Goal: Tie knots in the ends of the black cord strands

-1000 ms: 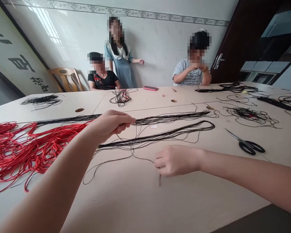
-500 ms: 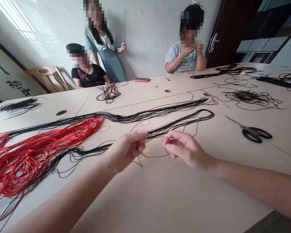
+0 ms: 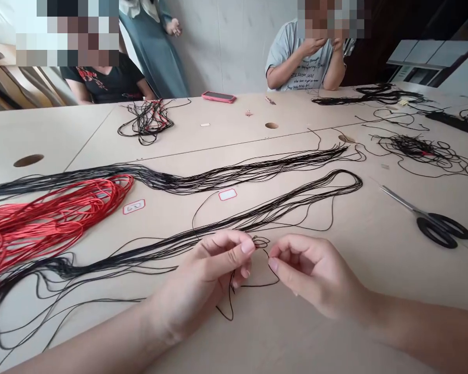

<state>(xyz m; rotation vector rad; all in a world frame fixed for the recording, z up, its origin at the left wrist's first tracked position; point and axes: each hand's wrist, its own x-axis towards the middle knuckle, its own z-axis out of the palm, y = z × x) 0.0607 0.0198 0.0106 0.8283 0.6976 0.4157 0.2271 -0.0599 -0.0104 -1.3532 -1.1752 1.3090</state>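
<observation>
Between thumb and fingers, my left hand [image 3: 222,262] pinches a thin black cord [image 3: 261,242] whose small loops stick out past the fingertips. My right hand [image 3: 312,272], just to the right, is closed in a pinch on the same cord a short way along. A slack end of it hangs below my left hand. Behind both hands lies a long bundle of black cords [image 3: 292,200], bent round at its right end. Farther back runs a second black bundle [image 3: 203,179]. A hank of red cord [image 3: 86,210] lies to the left.
Black-handled scissors [image 3: 432,218] lie at the right, blades pointing left. Red-edged labels [image 3: 228,195], a phone [image 3: 219,97] in a red case and tangled cord heaps [image 3: 415,150] are on the table. The tabletop has round holes [image 3: 29,160]. Three people are across the table.
The view has moved closer and tilted down. Small loops of cord now show at my left fingertips, and my right hand's pinch sits nearer to them.
</observation>
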